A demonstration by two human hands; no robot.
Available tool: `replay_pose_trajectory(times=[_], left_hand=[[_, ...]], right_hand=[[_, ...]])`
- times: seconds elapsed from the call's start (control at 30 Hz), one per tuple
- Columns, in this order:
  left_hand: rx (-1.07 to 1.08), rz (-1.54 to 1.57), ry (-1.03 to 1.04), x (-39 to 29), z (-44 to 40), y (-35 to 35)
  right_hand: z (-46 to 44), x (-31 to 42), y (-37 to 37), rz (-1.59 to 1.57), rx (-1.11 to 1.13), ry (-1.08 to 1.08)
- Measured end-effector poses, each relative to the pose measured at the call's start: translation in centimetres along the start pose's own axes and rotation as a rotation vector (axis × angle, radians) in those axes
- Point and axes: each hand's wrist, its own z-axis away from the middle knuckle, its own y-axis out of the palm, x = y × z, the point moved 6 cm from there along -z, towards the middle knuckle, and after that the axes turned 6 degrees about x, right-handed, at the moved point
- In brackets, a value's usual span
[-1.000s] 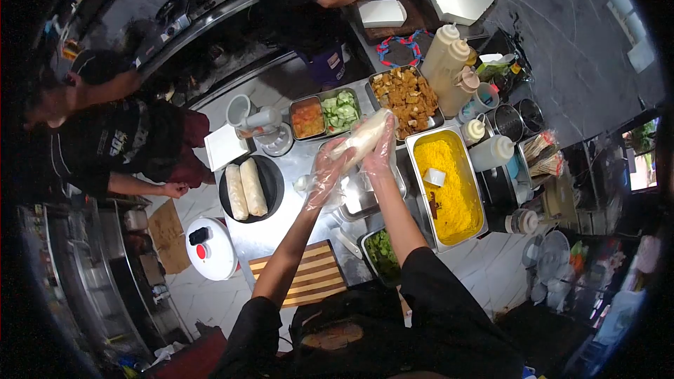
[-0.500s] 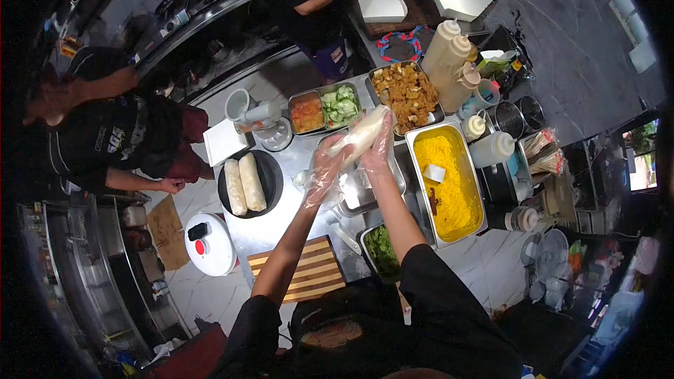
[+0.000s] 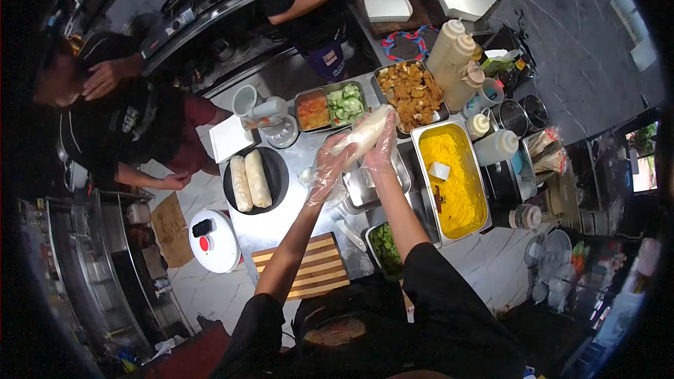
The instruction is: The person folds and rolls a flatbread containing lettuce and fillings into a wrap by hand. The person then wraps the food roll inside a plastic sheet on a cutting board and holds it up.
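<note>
A rolled wrap [image 3: 368, 128] is held up over the steel table, tilted with its far end to the upper right. My left hand [image 3: 328, 167], in a clear plastic glove, closes around its lower left end. My right hand [image 3: 381, 149], gloved too, grips it near the upper right end. Below the hands sits a steel tray [image 3: 364, 194], partly hidden by them. Two more rolled wraps [image 3: 249, 181] lie side by side on a round black plate [image 3: 277, 168] to the left.
Yellow rice fills a steel pan [image 3: 455, 189] at right. Beyond are browned pieces [image 3: 411, 91], cucumber [image 3: 345, 102] and sauce bottles [image 3: 449, 45]. Nearer me are a striped board [image 3: 303, 267], a knife [image 3: 351, 235] and greens [image 3: 385, 247]. Two people [image 3: 140, 123] [image 3: 298, 0] stand across the table.
My hands keep hold of the wrap with little movement. The person at left has raised a hand toward their face. The whole view has shifted slightly.
</note>
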Motion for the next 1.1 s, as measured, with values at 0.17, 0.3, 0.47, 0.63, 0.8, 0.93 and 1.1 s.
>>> replay_pose_trajectory(times=[0.17, 0.3, 0.47, 0.63, 0.8, 0.93, 1.1], left_hand=[[-0.002, 0.001, -0.018, -0.2, 0.3, 0.0], [-0.03, -0.003, -0.001, -0.3, 0.6, -0.1], [-0.047, 0.022, 0.018, 0.3, 0.4, -0.2], [-0.044, 0.027, 0.01, -0.2, 0.4, -0.1], [-0.091, 0.007, -0.018, -1.0, 0.7, 0.1], [-0.073, 0.044, 0.006, -0.2, 0.2, -0.2], [-0.065, 0.011, -0.025, 0.8, -0.4, -0.5]], right_hand=[[0.2, -0.1, 0.2, -0.022, -0.007, -0.01], [-0.2, -0.5, -0.3, -0.056, 0.023, -0.022], [-0.3, -0.7, -0.4, -0.097, -0.002, -0.006], [-0.5, -0.7, -0.6, -0.08, -0.004, 0.006], [0.6, 0.1, 0.8, -0.017, -0.003, -0.014], [-1.0, -0.5, -0.3, -0.033, 0.054, -0.042], [-0.4, -0.3, 0.3, -0.059, 0.036, -0.008]])
